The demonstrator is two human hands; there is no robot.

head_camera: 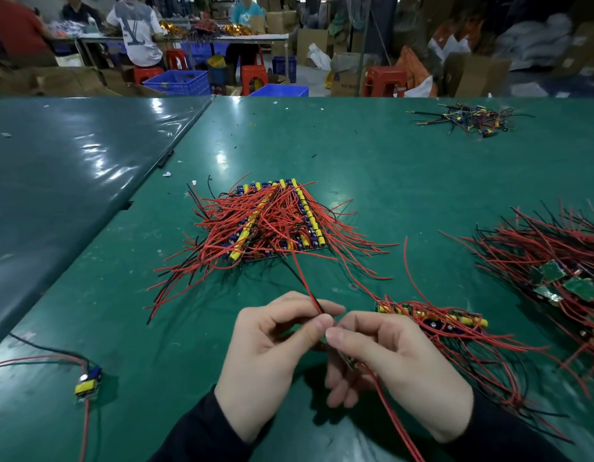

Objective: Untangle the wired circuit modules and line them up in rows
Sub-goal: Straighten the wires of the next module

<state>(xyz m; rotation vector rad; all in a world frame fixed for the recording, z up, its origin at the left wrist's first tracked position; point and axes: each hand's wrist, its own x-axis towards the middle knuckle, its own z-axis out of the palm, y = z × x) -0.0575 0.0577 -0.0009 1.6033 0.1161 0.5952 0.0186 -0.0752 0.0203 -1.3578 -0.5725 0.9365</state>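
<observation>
Left hand (272,355): thin red wire (304,281) pinched betw. thumb + forefinger, other fingers curled. Right hand (392,365): small green circuit module (348,361) held under thumb, fingers curled round it. Thumb tips nearly touching. Neat stacked rows of yellow-capped modules w/ red wires (275,221) seen beyond fingertips; short row of modules (432,320) just right of right-hand fingers, on green table mat (372,168).
</observation>
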